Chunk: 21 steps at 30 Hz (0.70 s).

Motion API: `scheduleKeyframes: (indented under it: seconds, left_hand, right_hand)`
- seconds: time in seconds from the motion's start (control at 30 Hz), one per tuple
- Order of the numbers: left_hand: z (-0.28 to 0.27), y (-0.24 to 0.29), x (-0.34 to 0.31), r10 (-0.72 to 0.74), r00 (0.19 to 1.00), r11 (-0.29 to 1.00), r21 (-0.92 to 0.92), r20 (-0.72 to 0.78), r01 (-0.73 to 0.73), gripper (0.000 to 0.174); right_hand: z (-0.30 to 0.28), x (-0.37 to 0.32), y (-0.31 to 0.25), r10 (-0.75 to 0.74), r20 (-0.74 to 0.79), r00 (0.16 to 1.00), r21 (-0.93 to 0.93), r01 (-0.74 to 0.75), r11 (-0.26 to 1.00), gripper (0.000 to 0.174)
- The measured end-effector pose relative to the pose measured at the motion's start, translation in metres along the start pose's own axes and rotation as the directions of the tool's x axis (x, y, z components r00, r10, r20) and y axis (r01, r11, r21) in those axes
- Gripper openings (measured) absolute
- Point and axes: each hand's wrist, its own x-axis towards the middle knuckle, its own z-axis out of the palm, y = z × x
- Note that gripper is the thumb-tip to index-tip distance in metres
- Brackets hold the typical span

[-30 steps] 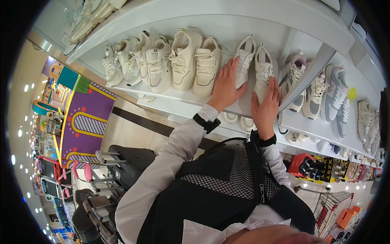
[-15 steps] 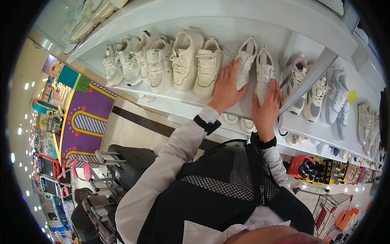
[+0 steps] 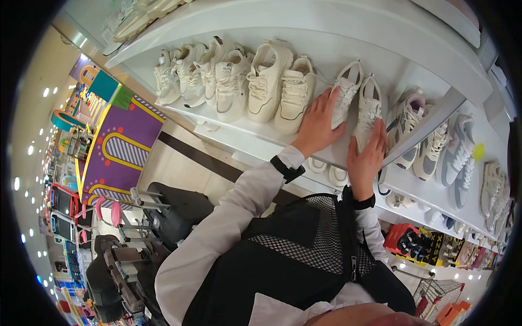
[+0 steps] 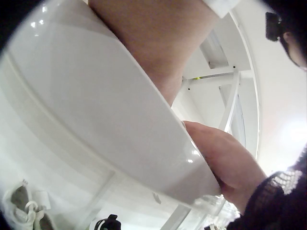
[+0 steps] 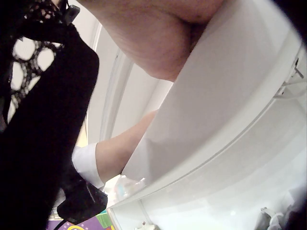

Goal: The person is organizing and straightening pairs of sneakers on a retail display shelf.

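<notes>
Two white lace-up sneakers stand side by side on a white shelf [image 3: 255, 133], toes towards me. My left hand [image 3: 317, 129] lies along the outer side of the left sneaker [image 3: 346, 92], fingers extended and thumb near its toe. On the other side, my right hand [image 3: 366, 162] rests its nearly straight fingers against the right sneaker [image 3: 370, 111], covering part of its front. Both palms are by the shelf's front edge. In the left wrist view, the shelf underside [image 4: 105, 91] hides the fingers and shoes; the right wrist view hides them likewise.
Cream sneakers [image 3: 269, 81] and other white pairs line the shelf to the left. A slanted divider [image 3: 427, 125] separates off grey-and-white sneakers [image 3: 455, 149] at right. More shoes [image 3: 337, 175] sit on a lower shelf. Black luggage [image 3: 176, 209] and a shopping cart [image 3: 437, 296] stand behind.
The head view has shifted, so shelf, shoes and hands appear farther right and slightly lower. Both hands stay at the same two sneakers, with little visible movement against them.
</notes>
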Motion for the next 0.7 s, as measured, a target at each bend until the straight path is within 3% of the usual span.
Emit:
scheduleKeyframes:
  seconds: [0.27,0.47,0.57,0.63,0.7]
  left_hand:
    - [-0.005,0.005,-0.003,0.04,0.999,0.999,-0.001,-0.026,-0.04,0.107]
    - [-0.064,-0.002,0.001,0.141,0.982,0.99,0.021,-0.129,-0.14,0.086]
    - [-0.1,-0.034,0.003,0.07,0.975,0.983,0.183,-0.209,-0.031,0.075]
    - [-0.115,-0.06,0.0,0.017,0.947,0.923,0.369,-0.322,0.109,0.073]
    - [-0.131,-0.073,0.004,-0.029,0.948,0.927,0.345,-0.318,0.144,0.073]
  right_hand:
    - [-0.002,0.001,-0.003,0.005,0.036,0.999,-0.004,-0.005,1.0,0.086]
    - [-0.013,0.006,-0.014,-0.03,0.03,0.999,0.007,0.03,1.0,0.085]
    - [-0.014,0.013,-0.033,-0.099,0.009,0.995,0.053,0.098,0.994,0.081]
    - [-0.008,0.015,-0.047,-0.171,0.071,0.983,0.2,0.154,0.968,0.076]
    - [0.008,0.013,-0.064,-0.205,0.152,0.967,0.276,0.157,0.948,0.075]
